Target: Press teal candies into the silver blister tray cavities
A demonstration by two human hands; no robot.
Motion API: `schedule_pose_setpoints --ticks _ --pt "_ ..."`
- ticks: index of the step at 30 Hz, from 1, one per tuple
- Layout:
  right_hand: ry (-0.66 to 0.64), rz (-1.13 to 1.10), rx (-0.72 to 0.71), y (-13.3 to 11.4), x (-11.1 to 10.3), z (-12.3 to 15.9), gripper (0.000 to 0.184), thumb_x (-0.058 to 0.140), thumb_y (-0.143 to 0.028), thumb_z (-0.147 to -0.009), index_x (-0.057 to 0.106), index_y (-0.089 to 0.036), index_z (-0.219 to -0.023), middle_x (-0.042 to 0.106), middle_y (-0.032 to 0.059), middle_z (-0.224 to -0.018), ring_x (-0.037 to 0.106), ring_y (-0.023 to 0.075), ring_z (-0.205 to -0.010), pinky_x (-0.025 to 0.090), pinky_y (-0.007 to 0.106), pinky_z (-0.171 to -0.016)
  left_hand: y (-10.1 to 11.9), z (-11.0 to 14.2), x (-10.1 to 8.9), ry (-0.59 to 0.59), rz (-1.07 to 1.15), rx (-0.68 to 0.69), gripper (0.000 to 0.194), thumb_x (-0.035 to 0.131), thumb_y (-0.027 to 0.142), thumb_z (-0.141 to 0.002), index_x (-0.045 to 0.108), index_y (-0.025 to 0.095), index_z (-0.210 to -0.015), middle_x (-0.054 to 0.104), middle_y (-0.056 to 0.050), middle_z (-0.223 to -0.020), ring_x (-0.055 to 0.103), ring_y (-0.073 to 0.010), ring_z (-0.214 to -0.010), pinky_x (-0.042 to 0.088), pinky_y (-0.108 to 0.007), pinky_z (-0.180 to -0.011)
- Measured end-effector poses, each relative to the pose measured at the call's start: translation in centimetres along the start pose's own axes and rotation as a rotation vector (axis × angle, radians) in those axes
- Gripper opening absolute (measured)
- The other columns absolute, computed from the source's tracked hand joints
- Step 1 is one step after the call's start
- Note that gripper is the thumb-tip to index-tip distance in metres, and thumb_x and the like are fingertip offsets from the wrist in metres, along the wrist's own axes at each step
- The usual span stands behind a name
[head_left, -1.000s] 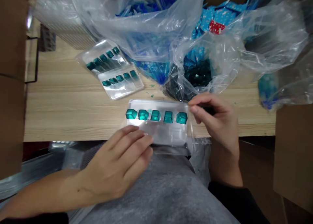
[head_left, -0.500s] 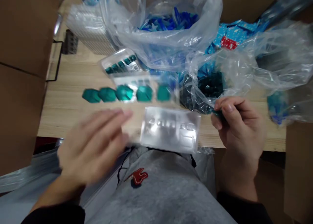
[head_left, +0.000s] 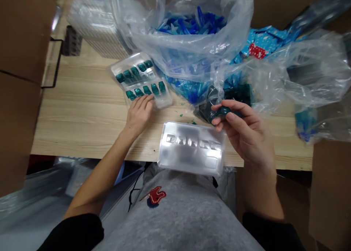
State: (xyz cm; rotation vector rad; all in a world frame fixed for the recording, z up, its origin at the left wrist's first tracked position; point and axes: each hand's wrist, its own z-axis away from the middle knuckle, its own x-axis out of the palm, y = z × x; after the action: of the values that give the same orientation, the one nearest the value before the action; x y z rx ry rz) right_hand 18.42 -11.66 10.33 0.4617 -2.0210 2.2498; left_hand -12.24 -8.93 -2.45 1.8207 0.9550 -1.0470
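Above the desk's front edge point(head_left: 292, 162), right hand point(head_left: 245, 130) pinches dark teal piece point(head_left: 225, 111); left hand point(head_left: 139, 115), outstretched, touches filled blister tray point(head_left: 165, 102), grip indeterminable.

Ok so I count ten dark-teal, blocky translucent plastic pieces point(head_left: 147, 90) set in two clear rectangular plastic trays point(head_left: 166, 101), five apiece, one more shiny clear tray point(head_left: 189, 159) with five moulded hollows point(head_left: 192, 142), and two bare hands point(head_left: 140, 114) point(head_left: 248, 132).

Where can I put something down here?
The big bare wood patch between the black wire frame, the filled trays and the left arm. Smaller gaps: between that arm and the empty tray, and right of the right hand. Bags crowd the back.
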Motion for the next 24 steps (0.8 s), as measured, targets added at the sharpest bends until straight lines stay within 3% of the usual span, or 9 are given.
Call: schedule_pose_setpoints --ticks 3,7,10,13,16,19,22,24 --pt "-0.039 -0.035 -0.011 0.2 0.3 -0.4 0.017 0.076 -0.035 -0.087 0.074 -0.027 -0.102 0.078 -0.0002 -0.096 0.073 0.0088 -0.071 0.063 0.02 -0.063 -0.3 0.1 0.0 -0.04 0.018 -0.01 0.026 0.041 0.019 -0.097 0.066 0.019 -0.102 0.068 -0.014 -0.133 0.061 -0.0286 -0.128 0.048 -0.053 -0.108" --pt "-0.021 -0.022 -0.004 0.3 0.7 -0.2 0.02 0.079 -0.036 -0.084 0.074 -0.027 -0.1 0.079 0.0001 -0.102 0.076 0.0102 -0.079 0.066 0.025 -0.078 -0.4 0.3 0.0 -0.046 0.066 -0.005 0.021 0.046 0.022 -0.096 0.065 0.019 -0.104 0.064 -0.014 -0.138 0.058 -0.0322 -0.131 0.046 -0.057 -0.108" --pt "0.014 -0.052 0.02 0.4 1.1 0.3 0.022 0.08 -0.038 -0.082 0.075 -0.026 -0.1 0.08 -0.0014 -0.092 0.077 0.0112 -0.078 0.066 0.026 -0.08 -0.2 -0.1 -0.6 0.008 0.121 -0.023 0.018 0.051 0.029 -0.097 0.065 0.019 -0.104 0.067 -0.016 -0.132 0.062 -0.0348 -0.124 0.049 -0.057 -0.101" --pt "-0.023 -0.101 0.001 0.5 1.4 0.8 0.023 0.079 -0.036 -0.083 0.074 -0.027 -0.104 0.077 -0.0049 -0.078 0.077 0.0098 -0.074 0.065 0.024 -0.079 0.8 -1.0 -2.1 0.1 0.197 -0.063 0.015 0.054 0.032 -0.098 0.065 0.022 -0.102 0.071 -0.011 -0.12 0.065 -0.0304 -0.115 0.051 -0.054 -0.097" --pt "-0.035 -0.094 -0.06 0.2 2.0 1.3 0.023 0.081 -0.032 -0.082 0.071 -0.027 -0.102 0.076 -0.0055 -0.084 0.075 0.0092 -0.072 0.065 0.023 -0.073 3.8 -2.0 -5.0 0.189 0.295 -0.087 0.013 0.054 0.03 -0.1 0.064 0.022 -0.103 0.071 -0.001 -0.108 0.067 -0.0217 -0.107 0.053 -0.047 -0.095" --pt "0.025 -0.024 -0.118 -0.4 2.9 2.0 0.018 0.08 -0.026 -0.082 0.07 -0.026 -0.096 0.074 -0.0035 -0.093 0.073 0.0094 -0.072 0.065 0.024 -0.069 8.5 -2.5 -8.4 0.234 0.422 -0.092 0.016 0.051 0.031 -0.103 0.065 0.026 -0.109 0.071 0.001 -0.106 0.067 -0.0176 -0.103 0.056 -0.041 -0.092" --pt "0.041 0.093 -0.159 -1.2 3.5 2.7 0.013 0.076 -0.018 -0.084 0.072 -0.026 -0.094 0.074 -0.0015 -0.096 0.073 0.0119 -0.08 0.065 0.026 -0.075 12.7 -2.8 -10.7 0.097 0.732 0.063 0.02 0.063 0.03 -0.098 0.065 0.03 -0.118 0.07 0.001 -0.105 0.066 -0.0171 -0.1 0.057 -0.035 -0.088" --pt "0.001 0.146 -0.204 -1.4 3.6 3.0 0.015 0.073 -0.015 -0.087 0.075 -0.028 -0.095 0.075 -0.001 -0.1 0.073 0.0137 -0.091 0.064 0.029 -0.082 14.2 -2.9 -11.3 0.018 0.822 0.136 0.028 0.066 0.031 -0.096 0.062 0.03 -0.124 0.069 0.0 -0.108 0.066 -0.0162 -0.099 0.058 -0.032 -0.085"
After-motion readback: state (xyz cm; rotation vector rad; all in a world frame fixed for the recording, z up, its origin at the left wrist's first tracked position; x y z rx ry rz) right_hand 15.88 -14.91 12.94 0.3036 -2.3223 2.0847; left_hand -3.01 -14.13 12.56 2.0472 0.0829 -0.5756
